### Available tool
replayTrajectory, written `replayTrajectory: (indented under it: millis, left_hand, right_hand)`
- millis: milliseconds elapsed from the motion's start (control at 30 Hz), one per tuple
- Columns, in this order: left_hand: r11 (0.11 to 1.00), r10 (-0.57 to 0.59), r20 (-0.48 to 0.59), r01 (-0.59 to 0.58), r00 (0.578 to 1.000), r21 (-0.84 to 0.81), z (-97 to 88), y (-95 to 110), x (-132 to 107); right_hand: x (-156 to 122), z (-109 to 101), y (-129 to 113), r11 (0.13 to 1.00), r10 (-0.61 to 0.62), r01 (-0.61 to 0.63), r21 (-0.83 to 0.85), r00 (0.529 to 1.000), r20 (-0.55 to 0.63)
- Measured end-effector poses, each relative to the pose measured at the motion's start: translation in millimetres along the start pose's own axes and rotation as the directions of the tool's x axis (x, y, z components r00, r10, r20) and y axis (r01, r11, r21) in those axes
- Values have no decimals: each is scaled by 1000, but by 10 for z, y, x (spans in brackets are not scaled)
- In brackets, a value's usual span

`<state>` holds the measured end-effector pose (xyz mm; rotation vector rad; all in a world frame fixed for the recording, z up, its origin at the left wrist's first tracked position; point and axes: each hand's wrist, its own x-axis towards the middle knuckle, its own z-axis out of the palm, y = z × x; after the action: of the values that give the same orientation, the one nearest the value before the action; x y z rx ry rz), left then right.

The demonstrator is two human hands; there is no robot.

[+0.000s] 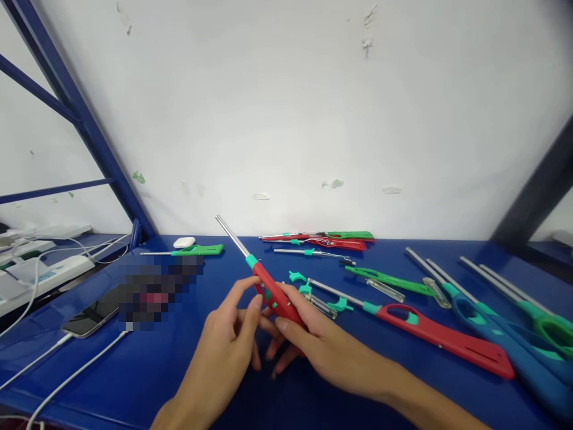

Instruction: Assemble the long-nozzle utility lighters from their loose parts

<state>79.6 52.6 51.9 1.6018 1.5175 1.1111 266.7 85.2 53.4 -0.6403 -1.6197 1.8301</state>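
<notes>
A red long-reach lighter (pixel 267 279) with a teal collar and a metal tube is held tilted above the blue table, its tube pointing up and left. My right hand (pixel 320 334) wraps round the lower handle, thumb on the near side. At the trigger opening, the thumb and index finger of my left hand (pixel 224 337) grip the lighter. Just right of my hands lie teal trigger pieces (pixel 342 303), clear fuel tanks (pixel 387 290) and a green handle shell (pixel 389 278). Another red lighter (pixel 447 335) lies beyond my right hand.
Blue lighters (pixel 501 331) and green lighters (pixel 544 319) lie at the far right. Along the wall are opened lighters (pixel 344 243) and a metal tube with wires (pixel 290 251). At left are a green lighter (pixel 203 250), white case (pixel 184 242), phone (pixel 92 313), and cables (pixel 76 376).
</notes>
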Motion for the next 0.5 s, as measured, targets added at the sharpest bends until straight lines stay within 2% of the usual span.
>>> replayTrajectory:
  millis: [67,100,167,233,367,500]
  left_hand:
    - [994,42,-153,-26,987,107,-72,-63,-43]
    - [988,55,-196,-25,979,154,-117,-108,-66]
    - [980,33,-195,7,980,200,-210,-211,-105]
    - [974,21,-185,22,982,224,-284,-305,-131]
    - [969,30,-188,18,982,245,-321,-383,-152]
    - [961,39,-146,3,989,277,-308,-373,-156]
  right_hand:
    - [41,-44,26,999,12,-9,43,998,-58]
    - [55,-72,29,999,33,-28,46,993,-111]
    - [68,-125,8,995,90,-80,52,972,-216]
    - [63,-161,-39,989,142,-129,66,952,-272]
    - [48,-188,-95,988,155,-143,64,945,-289]
    - [58,-224,-28,992,126,-118,45,949,-289]
